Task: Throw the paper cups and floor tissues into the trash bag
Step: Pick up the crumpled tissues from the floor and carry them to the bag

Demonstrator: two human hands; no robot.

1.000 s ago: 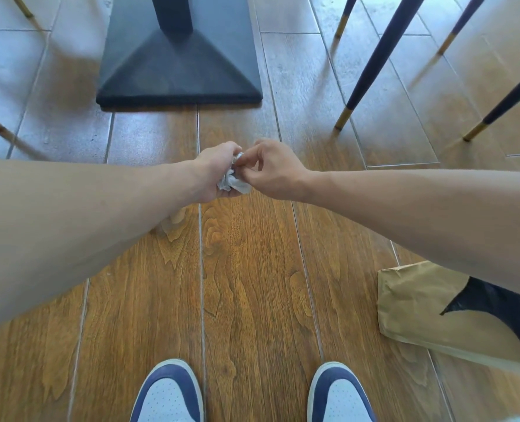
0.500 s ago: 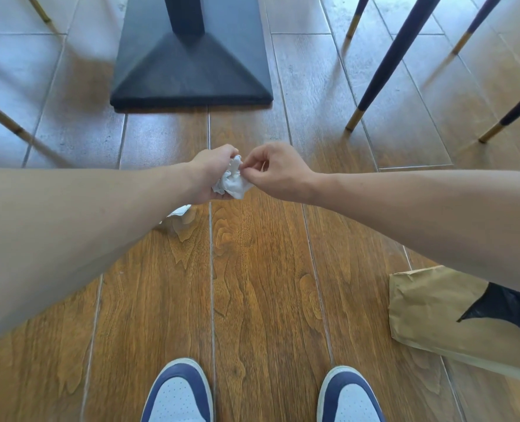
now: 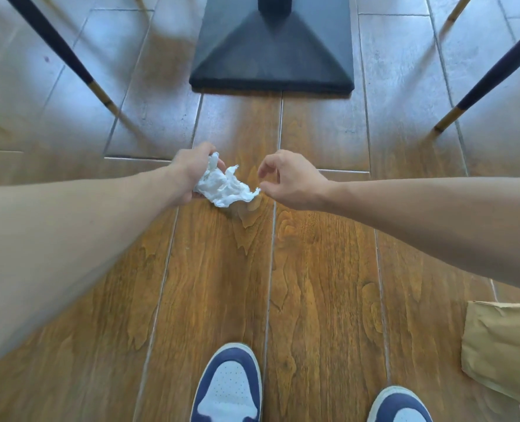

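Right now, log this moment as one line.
left hand: holding crumpled tissue | right hand: open beside it | brown paper bag: floor, right

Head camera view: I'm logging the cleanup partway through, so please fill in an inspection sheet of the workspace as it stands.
Surface: wood-look floor, nothing loose lying on it.
Job's things: crumpled white tissue held in the left hand; brown paper bag lying at the lower right; no paper cups in view.
Clutter: nothing seen.
Hands: left closed on the tissue; right hand open, fingertips beside the tissue's tip, contact unclear.
Cables: nothing seen.
Surroundings: black table base ahead, chair legs on both sides, two shoes below.
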